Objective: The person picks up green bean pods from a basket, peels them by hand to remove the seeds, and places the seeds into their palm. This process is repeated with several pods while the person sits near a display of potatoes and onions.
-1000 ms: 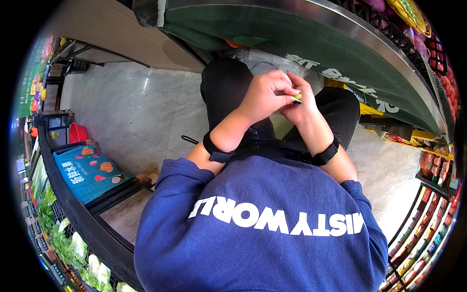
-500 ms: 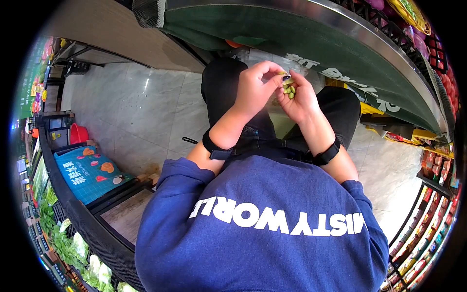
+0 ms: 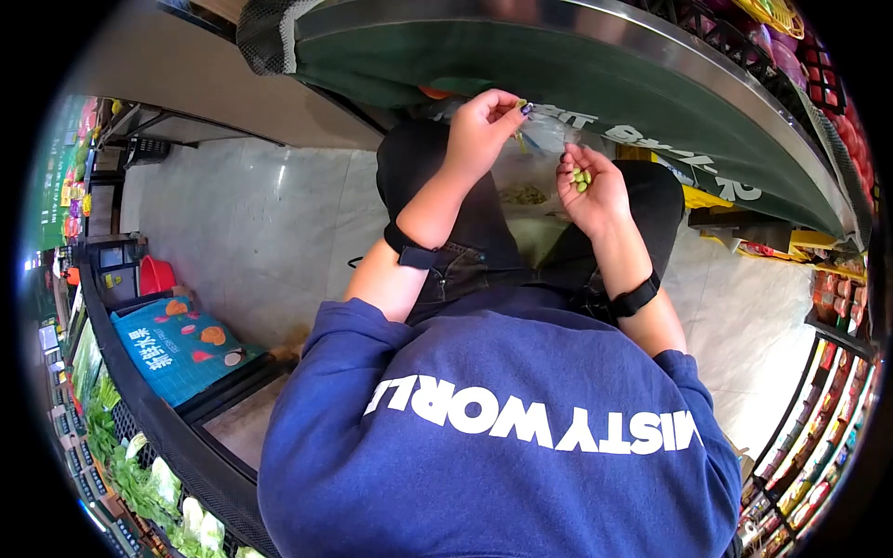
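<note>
My left hand [image 3: 486, 132] is raised at the upper middle, thumb and fingers pinched on a small, limp, yellowish-green bean pod [image 3: 521, 104]. Apart from it on the right, my right hand [image 3: 595, 197] is turned palm up with curled fingers. Several shelled green beans [image 3: 581, 179] lie in that palm. Low between my knees is a pile of greenish bits [image 3: 524, 195], too small to make out. Behind the hands is a clear plastic bag [image 3: 551, 132], partly hidden by the left hand.
A stand with a metal edge and green skirt [image 3: 521, 56] curves close in front. To the left are a blue printed box [image 3: 181, 344], a red basin [image 3: 156, 276] and leafy vegetables [image 3: 139, 474]. Packed shelves [image 3: 809, 418] stand at the right.
My hands were together over the beans and have moved apart. The left went up and left with the pod; the right moved slightly right and down, keeping the beans.
</note>
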{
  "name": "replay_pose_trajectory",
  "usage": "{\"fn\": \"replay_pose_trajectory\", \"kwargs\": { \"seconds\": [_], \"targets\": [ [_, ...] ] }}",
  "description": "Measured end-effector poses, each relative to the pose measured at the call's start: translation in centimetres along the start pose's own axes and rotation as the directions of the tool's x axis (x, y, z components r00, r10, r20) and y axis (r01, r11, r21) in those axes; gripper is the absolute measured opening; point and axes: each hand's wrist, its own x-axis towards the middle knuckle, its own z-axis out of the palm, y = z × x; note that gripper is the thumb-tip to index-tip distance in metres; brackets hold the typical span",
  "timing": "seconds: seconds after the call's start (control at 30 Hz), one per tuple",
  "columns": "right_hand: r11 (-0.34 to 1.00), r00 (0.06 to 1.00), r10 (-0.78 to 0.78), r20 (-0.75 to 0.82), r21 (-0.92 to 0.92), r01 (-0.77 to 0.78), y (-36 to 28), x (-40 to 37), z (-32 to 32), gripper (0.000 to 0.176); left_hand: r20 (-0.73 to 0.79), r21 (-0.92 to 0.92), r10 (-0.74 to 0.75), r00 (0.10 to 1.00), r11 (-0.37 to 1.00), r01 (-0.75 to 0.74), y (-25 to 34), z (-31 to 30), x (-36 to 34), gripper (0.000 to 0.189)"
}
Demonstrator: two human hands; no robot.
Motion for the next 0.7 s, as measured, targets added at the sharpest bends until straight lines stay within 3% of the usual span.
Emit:
{"fn": "replay_pose_trajectory", "kwargs": {
  "seconds": [0.07, 0.13, 0.17, 0.2, 0.23, 0.27, 0.3, 0.33, 0.37, 0.4, 0.47, 0.53, 0.6, 0.67, 0.7],
  "targets": [
    [1.0, 1.0, -0.002, 0.016, 0.013, 0.002, -0.5, -0.2, -0.4, 0.022, 0.017, 0.059, -0.011, 1.0, 0.998, 0.01, -1.3, -0.1, 0.7, 0.018],
    [1.0, 0.999, -0.014, 0.04, 0.022, 0.013, -0.9, -0.4, -0.7, 0.02, 0.072, 0.442, -0.083, 0.994, 0.896, 0.042, -2.2, -0.4, 1.3, 0.021],
    [1.0, 0.999, -0.015, 0.044, 0.026, 0.014, -1.0, -0.7, -0.9, 0.02, 0.084, 0.423, -0.112, 0.99, 0.904, 0.066, -2.6, -0.5, 1.3, 0.023],
    [0.998, 0.999, -0.039, 0.024, 0.056, 0.038, -1.2, -1.0, -1.3, 0.018, 0.074, 0.517, -0.183, 0.98, 0.847, 0.119, -1.7, -0.2, 1.6, 0.024],
    [0.995, 0.997, -0.067, 0.036, 0.081, 0.064, -1.7, -0.9, -0.6, 0.015, 0.125, 0.579, -0.009, 0.992, 0.812, -0.066, -2.3, -0.9, 2.0, 0.024],
    [0.995, 0.988, -0.093, 0.126, 0.043, 0.088, -1.4, -0.8, -1.9, 0.01, 0.148, 0.628, 0.046, 0.988, 0.767, -0.129, -1.3, -1.5, 1.6, 0.021],
    [0.992, 0.983, -0.122, 0.139, 0.038, 0.118, -1.0, -0.9, -1.8, 0.008, 0.186, 0.631, 0.061, 0.981, 0.758, -0.167, 0.1, -2.3, 1.6, 0.017],
    [0.989, 0.992, -0.125, -0.012, 0.075, 0.126, -0.8, -0.4, -2.1, 0.008, 0.173, 0.604, 0.043, 0.984, 0.784, -0.14, 2.1, -3.2, 1.7, 0.014],
    [0.993, 0.993, -0.108, 0.048, 0.045, 0.106, -0.9, 0.0, -2.3, 0.008, 0.138, 0.538, -0.094, 0.986, 0.843, 0.005, 5.8, -4.0, 2.5, 0.012],
    [0.996, 0.998, -0.052, 0.029, 0.075, 0.049, -1.4, 0.4, -2.7, 0.007, 0.12, 0.573, -0.002, 0.993, 0.817, -0.068, 9.1, -4.5, 3.2, 0.008],
    [0.992, 0.994, -0.07, -0.084, 0.101, 0.078, -1.6, 0.7, -2.1, 0.007, 0.006, 0.544, 0.089, 0.996, 0.835, -0.078, 14.7, -5.9, 4.7, 0.006],
    [0.994, 0.994, -0.075, -0.083, 0.078, 0.081, -1.5, 0.8, -1.6, 0.006, 0.078, 0.714, 0.455, 0.887, 0.595, -0.368, 19.4, -8.5, 7.1, 0.012],
    [0.992, 0.996, -0.052, -0.075, 0.107, 0.06, -1.4, 1.1, -1.3, 0.007, 0.12, 0.766, 0.598, 0.793, 0.452, -0.457, 24.5, -10.0, 9.8, 0.014],
    [0.991, 0.995, -0.062, -0.081, 0.114, 0.071, -1.2, 1.2, -1.1, 0.011, 0.102, 0.926, 0.626, 0.773, 0.224, -0.303, 27.8, -10.2, 13.4, 0.014],
    [0.991, 0.995, -0.061, -0.075, 0.113, 0.07, -1.2, 1.0, -1.0, 0.011, 0.125, 0.943, 0.607, 0.785, 0.172, -0.283, 28.4, -11.2, 15.9, 0.016]
  ]
}}
